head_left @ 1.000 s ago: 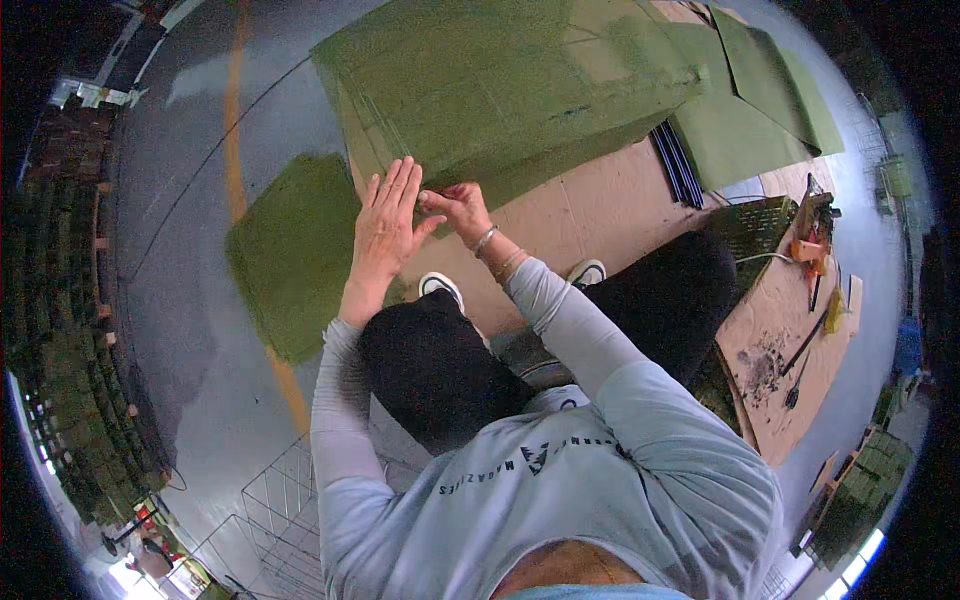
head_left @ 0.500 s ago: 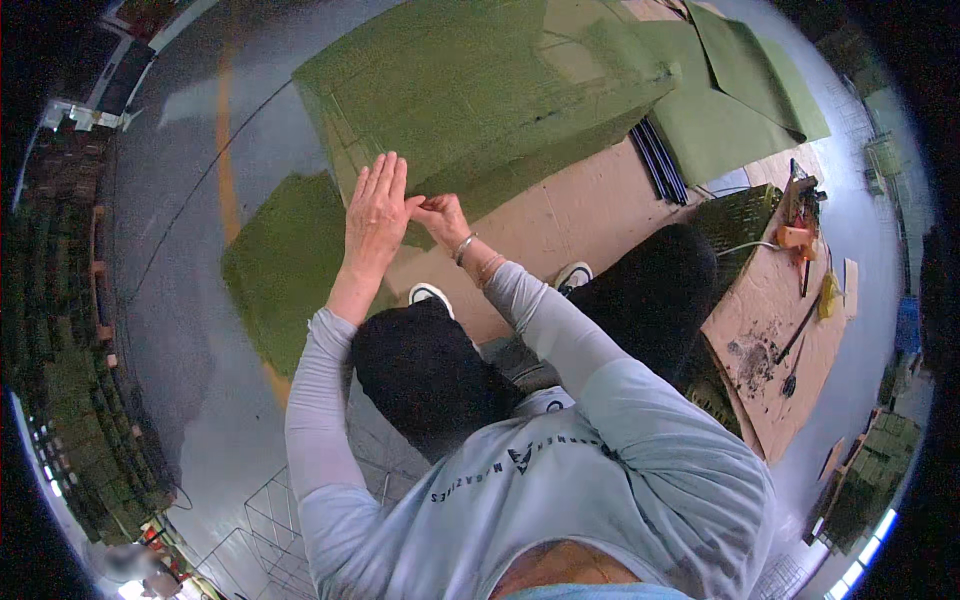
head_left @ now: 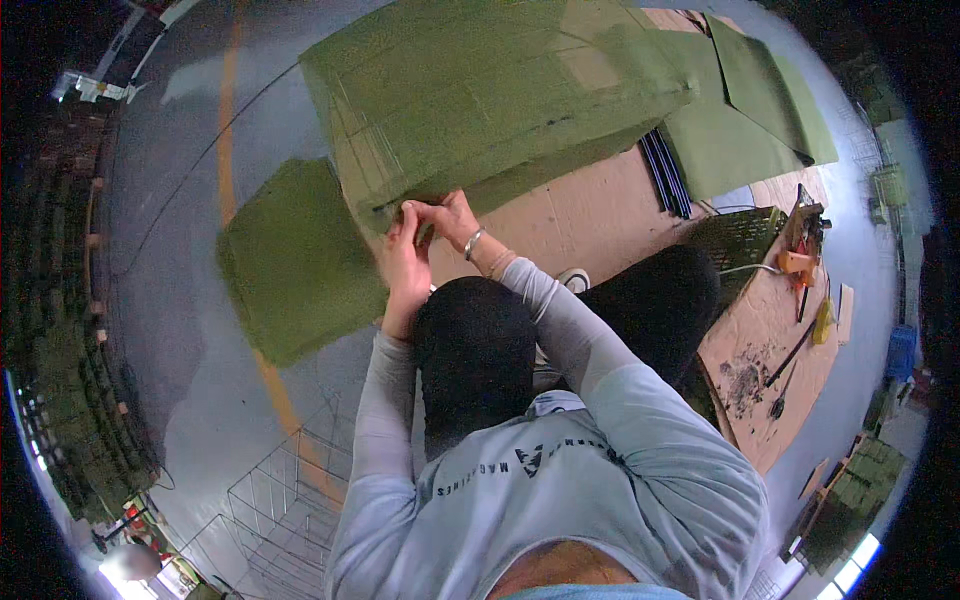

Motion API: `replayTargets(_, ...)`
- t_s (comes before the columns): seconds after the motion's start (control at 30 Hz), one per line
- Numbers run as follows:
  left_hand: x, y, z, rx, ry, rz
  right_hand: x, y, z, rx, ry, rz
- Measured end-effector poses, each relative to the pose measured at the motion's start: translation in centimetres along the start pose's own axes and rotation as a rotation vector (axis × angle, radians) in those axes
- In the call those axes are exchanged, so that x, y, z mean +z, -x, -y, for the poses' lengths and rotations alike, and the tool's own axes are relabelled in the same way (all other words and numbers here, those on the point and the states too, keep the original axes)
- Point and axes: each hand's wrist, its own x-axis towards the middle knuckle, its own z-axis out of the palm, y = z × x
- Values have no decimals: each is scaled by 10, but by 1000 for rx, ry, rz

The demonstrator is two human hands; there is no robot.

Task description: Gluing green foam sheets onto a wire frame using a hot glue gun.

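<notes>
A large box-shaped form covered in green fabric [head_left: 480, 110] lies in front of me, with thin frame lines showing through its left side. At its near left corner both my hands meet, fingertips close together. My right hand [head_left: 455, 220], with a bracelet at the wrist, is closed and pinches the fabric's edge. My left hand [head_left: 407, 268] is upright just below the corner, its fingers bent and closed on the same edge. A short dark streak shows on the fabric beside the left fingertips. The exact pinch point is partly hidden by the fingers.
Another green piece [head_left: 300, 260] lies on the floor to the left. Cardboard [head_left: 560, 215] spreads beneath the work. Dark rods [head_left: 664, 172] and green sheets [head_left: 745, 110] lie at right. An orange-handled tool [head_left: 797, 262] rests on a cardboard-topped crate; wire frames [head_left: 290, 490] stand lower left.
My left hand has come off its flat, stretched position on the fabric, moved down toward me and curled its fingers. My right hand stays at the corner, now meeting the left fingertips.
</notes>
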Motion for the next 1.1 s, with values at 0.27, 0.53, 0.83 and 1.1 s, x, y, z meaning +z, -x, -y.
replayTargets(0.27,-1,-14,14,7,232,-35,-7,16,26,-110,-106,136)
replayTargets(0.53,11,-15,6,4,200,-204,-13,27,51,-98,139,136)
replayTargets(0.83,37,4,-10,141,155,-285,-47,36,70,-74,-122,-72)
replayTargets(1.1,36,7,-16,156,95,-127,-40,19,61,-74,-72,-157)
